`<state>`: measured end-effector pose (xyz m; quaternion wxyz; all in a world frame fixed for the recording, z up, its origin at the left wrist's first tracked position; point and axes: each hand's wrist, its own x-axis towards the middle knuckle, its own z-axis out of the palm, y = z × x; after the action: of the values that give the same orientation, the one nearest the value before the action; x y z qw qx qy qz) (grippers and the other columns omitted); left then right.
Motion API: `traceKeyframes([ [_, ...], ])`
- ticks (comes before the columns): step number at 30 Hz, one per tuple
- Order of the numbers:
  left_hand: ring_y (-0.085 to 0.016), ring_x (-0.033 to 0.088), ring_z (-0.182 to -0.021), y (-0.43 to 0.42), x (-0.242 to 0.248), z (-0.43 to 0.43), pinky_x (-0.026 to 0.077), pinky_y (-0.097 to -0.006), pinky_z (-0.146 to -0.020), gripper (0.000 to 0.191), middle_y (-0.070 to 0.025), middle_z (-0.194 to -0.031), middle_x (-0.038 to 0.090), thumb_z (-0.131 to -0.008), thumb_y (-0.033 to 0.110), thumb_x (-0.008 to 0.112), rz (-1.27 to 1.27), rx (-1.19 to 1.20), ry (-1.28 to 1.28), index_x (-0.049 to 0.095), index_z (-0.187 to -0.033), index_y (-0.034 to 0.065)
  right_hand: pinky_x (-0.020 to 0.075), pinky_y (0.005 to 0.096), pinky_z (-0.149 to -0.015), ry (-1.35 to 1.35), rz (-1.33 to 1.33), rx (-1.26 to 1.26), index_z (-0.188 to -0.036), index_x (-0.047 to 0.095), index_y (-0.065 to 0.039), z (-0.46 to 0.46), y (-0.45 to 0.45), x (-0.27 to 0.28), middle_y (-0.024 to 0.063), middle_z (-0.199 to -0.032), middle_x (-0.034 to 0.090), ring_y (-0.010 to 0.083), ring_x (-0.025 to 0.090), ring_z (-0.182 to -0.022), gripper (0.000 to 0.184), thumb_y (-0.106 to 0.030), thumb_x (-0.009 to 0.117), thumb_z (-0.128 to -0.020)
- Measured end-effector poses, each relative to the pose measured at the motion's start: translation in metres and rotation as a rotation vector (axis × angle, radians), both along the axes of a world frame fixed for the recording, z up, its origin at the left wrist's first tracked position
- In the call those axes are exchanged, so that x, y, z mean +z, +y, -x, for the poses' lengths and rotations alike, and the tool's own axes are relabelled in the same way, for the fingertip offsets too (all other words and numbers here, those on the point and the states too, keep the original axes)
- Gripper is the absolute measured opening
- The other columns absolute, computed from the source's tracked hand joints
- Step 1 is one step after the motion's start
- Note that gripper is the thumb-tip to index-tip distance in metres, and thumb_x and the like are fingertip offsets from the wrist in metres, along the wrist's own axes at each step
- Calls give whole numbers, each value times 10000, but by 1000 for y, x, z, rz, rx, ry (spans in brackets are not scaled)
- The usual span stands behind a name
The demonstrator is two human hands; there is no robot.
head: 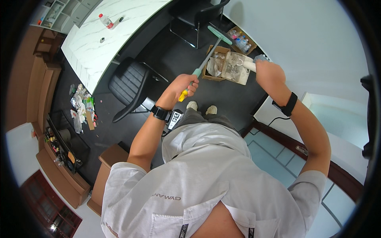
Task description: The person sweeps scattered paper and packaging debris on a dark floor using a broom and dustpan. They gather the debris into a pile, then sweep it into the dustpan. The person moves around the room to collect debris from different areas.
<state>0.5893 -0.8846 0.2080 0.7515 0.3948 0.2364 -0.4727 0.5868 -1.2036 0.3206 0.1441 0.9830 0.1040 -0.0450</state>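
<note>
My left hand (184, 84) is wrapped around the green grip of a long-handled floor squeegee or broom (207, 56). A yellow tab shows below that fist. Its pale green head (219, 35) is at the far end, near a chair and a box of bottles. In my right hand (269, 76) is the white handle of a dustpan (236, 67), whose dirty pan tilts over the right side of a cardboard box (212, 77). Paper scraps and grey debris (215, 66) lie in that box. Dirt clings to the pan's inner face.
A second carton (251, 49) holds plastic bottles by the wall. Black chairs (128, 86) (202, 15) stand beside a marble-look desk (89, 56) bearing a bottle (106, 21). A litter heap (82, 104) lies on the dark floor at left, near brown sofas (59, 175) and a black table (70, 139).
</note>
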Motion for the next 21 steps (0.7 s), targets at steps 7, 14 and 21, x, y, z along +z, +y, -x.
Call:
traceKeyframes([
  [7,-24,390,-454,6,-2,16,324,-195,-406,108,14,-710,481,-926,79,587,-37,8,-1,507,-899,11,572,477,-651,-32,-19,-101,-948,674,-72,22,-37,16,164,-832,710,361,718,-762,115,-154,633,-878],
  [14,-11,393,-455,-24,-14,93,327,-185,-401,91,35,-696,463,-944,86,561,-46,118,68,513,-899,23,573,483,-663,11,-10,-98,-968,682,-64,65,-90,29,178,-824,702,384,707,-742,178,-175,707,-832],
  [21,-5,374,-455,-55,-41,239,317,-176,-391,135,53,-683,449,-962,107,554,-20,352,140,492,-858,50,586,481,-694,117,-59,84,-956,697,-62,117,-95,6,178,-843,717,386,721,-772,160,-180,701,-847],
])
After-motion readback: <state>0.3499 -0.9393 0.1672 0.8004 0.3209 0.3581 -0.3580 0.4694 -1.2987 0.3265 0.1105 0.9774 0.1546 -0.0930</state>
